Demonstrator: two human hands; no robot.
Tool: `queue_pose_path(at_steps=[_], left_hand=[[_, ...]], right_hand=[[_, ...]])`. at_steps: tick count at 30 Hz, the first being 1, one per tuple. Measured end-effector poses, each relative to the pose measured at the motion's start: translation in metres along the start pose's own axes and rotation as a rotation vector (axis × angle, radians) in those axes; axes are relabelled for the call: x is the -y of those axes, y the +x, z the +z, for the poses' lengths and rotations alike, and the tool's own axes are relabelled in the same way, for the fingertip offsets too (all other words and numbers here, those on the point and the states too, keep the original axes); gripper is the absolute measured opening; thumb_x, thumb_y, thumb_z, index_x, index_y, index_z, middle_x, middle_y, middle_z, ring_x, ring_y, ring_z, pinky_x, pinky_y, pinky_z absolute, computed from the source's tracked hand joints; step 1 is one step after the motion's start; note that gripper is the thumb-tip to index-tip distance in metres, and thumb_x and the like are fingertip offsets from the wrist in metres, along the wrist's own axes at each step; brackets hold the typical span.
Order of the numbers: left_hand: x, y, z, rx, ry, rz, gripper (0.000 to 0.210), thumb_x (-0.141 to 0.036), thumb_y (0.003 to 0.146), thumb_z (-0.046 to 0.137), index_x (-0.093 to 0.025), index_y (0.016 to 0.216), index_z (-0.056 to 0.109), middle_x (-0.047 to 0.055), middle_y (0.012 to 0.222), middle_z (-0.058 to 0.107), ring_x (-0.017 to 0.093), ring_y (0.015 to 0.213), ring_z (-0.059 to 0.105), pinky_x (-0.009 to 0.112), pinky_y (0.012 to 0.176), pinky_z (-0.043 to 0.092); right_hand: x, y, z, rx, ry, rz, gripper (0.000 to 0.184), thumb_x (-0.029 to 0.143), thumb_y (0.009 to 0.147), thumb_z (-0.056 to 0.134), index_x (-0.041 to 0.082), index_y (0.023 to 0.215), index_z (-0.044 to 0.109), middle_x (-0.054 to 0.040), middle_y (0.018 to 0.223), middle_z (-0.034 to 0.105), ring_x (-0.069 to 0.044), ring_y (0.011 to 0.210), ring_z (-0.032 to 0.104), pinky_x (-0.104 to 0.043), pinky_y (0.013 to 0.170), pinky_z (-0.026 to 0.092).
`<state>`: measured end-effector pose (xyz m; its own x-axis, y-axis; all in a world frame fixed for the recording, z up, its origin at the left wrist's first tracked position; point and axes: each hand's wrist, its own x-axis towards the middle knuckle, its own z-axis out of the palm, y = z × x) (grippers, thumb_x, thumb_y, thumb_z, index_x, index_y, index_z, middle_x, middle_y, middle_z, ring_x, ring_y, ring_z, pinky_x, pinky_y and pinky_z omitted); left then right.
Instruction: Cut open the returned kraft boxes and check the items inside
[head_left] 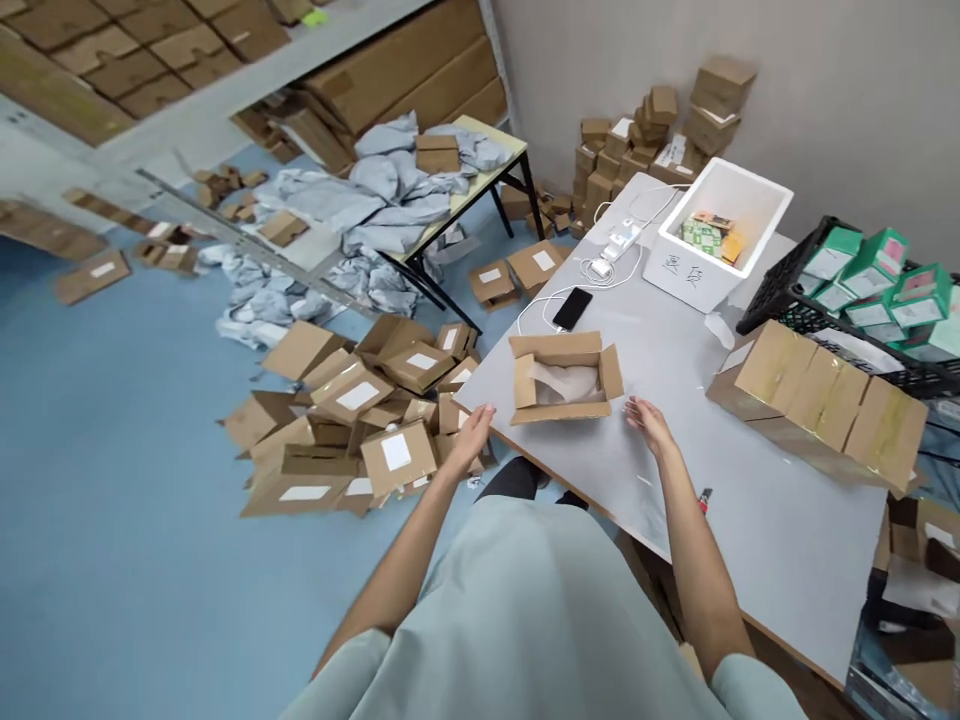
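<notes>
On the grey table (675, 400) in front of me stands an open cardboard box (561, 410), its flaps spread outward. A crumpled whitish packing sheet (566, 384) lies inside it. To the box's left, by the table edge, my left hand (472, 440) is held empty with its fingers extended. My right hand (649, 424) is just past the box's right flap, apart from it, fingers loosely stretched and holding nothing. Behind the box lies a black phone (572, 309) with a white cable. A red cutter knife (704, 500) rests beside my right forearm.
A white foam box (694, 280) holding small packets stands at the table's back. Right of it are a black crate (825, 330) of green boxes and a row of taped cartons (817, 400). Opened cartons (360, 400) heap on the floor at left, near a table of grey bags (397, 190).
</notes>
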<state>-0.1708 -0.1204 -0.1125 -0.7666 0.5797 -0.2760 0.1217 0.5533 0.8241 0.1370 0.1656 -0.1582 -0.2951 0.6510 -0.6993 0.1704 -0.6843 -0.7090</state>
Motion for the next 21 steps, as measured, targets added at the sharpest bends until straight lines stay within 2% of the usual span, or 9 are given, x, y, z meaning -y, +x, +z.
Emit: queue_pose_path(at_steps=[3,5,7,9,12,15,21], left_hand=[[-0.003,0.008,0.026,0.071,-0.111,-0.068,0.072,-0.089,0.092,0.054,-0.023,0.107,0.077,0.018,0.111,0.083,0.034,0.114,0.077,0.051,0.106,0.061],[-0.008,0.014,0.037,0.131,-0.195,-0.087,0.073,-0.088,0.093,0.055,-0.022,0.112,0.079,0.018,0.112,0.084,0.034,0.112,0.078,0.049,0.101,0.063],[-0.011,0.018,0.039,0.182,-0.279,-0.092,0.074,-0.087,0.091,0.061,-0.020,0.118,0.079,0.019,0.116,0.084,0.034,0.111,0.079,0.050,0.101,0.063],[-0.010,0.020,0.033,0.199,-0.349,-0.090,0.076,-0.084,0.084,0.074,-0.019,0.121,0.079,0.020,0.124,0.084,0.036,0.118,0.078,0.051,0.108,0.061],[0.003,0.019,0.007,0.158,-0.426,-0.087,0.083,-0.079,0.072,0.087,-0.017,0.127,0.079,0.020,0.136,0.081,0.038,0.129,0.075,0.053,0.118,0.056],[0.026,0.013,-0.034,0.104,-0.508,-0.069,0.087,-0.075,0.073,0.089,-0.017,0.137,0.076,0.019,0.143,0.078,0.038,0.132,0.074,0.053,0.120,0.056],[0.074,0.008,-0.129,-0.090,-0.530,-0.092,0.085,-0.065,0.079,0.092,-0.018,0.148,0.072,0.019,0.147,0.074,0.036,0.132,0.074,0.050,0.118,0.058]], right_hand=[[0.010,0.004,0.034,0.059,-0.039,0.009,0.041,0.057,0.090,0.079,0.022,0.112,0.079,-0.0102,0.121,0.085,-0.021,0.107,0.081,-0.030,0.090,0.065],[0.010,-0.005,0.057,0.119,-0.069,0.005,0.046,0.057,0.086,0.082,0.022,0.115,0.079,-0.0099,0.120,0.086,-0.023,0.107,0.081,-0.034,0.093,0.065],[0.004,-0.020,0.077,0.189,-0.097,-0.031,0.056,0.054,0.076,0.091,0.022,0.121,0.078,-0.0092,0.119,0.086,-0.025,0.109,0.082,-0.037,0.099,0.065],[-0.005,-0.038,0.094,0.253,-0.125,-0.098,0.069,0.052,0.068,0.098,0.022,0.126,0.077,-0.0093,0.120,0.087,-0.027,0.111,0.082,-0.040,0.106,0.063],[-0.022,-0.063,0.121,0.273,-0.172,-0.169,0.073,0.061,0.069,0.098,0.022,0.128,0.077,-0.0115,0.128,0.085,-0.031,0.120,0.080,-0.047,0.115,0.060],[-0.037,-0.084,0.159,0.266,-0.234,-0.188,0.072,0.068,0.075,0.092,0.022,0.129,0.078,-0.0136,0.142,0.081,-0.033,0.131,0.076,-0.050,0.120,0.057],[-0.049,-0.103,0.267,0.298,-0.414,-0.233,0.071,0.072,0.073,0.091,0.023,0.123,0.081,-0.0147,0.137,0.083,-0.039,0.134,0.074,-0.056,0.117,0.058]])
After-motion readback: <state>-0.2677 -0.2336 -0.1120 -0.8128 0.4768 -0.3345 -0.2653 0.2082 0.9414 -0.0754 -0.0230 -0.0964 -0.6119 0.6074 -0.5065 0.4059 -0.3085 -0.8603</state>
